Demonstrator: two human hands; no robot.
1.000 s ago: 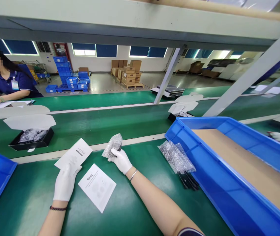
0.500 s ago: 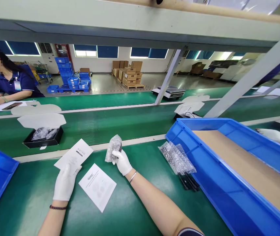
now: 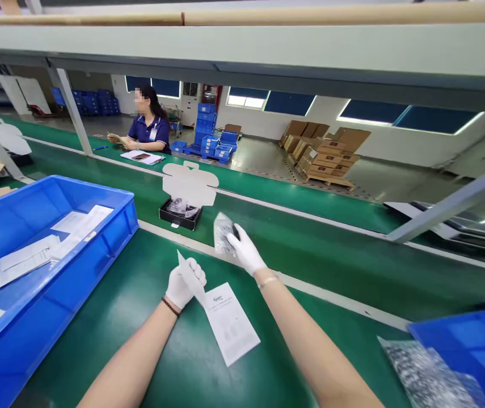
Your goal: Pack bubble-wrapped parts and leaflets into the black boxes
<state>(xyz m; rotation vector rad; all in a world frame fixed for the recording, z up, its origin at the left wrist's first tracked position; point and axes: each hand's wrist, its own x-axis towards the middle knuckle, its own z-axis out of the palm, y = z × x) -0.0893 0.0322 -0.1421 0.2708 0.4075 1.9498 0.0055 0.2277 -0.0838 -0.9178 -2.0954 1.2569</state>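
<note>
My left hand, in a white glove, is closed around a white printed booklet, which I now see nearly edge-on. The gloved right hand grips a bubble-wrapped item with a dark part by the fingers; what the wrap covers cannot be made out. Below and between the hands, a white printed leaflet lies on the green work surface. Beyond them an open black box with a raised white lid stands on the green belt, clear-wrapped contents inside.
To the left sits a blue bin with papers in it. Another blue bin is at the right, bubble-wrap bags beside it. Across the belt a person sits near a phone on paper. A grey post rises at right.
My view has swung left. The booklet in my left hand has tilted from face-up to nearly edge-on. My right hand has carried the bubble-wrapped item out over the belt's edge.
</note>
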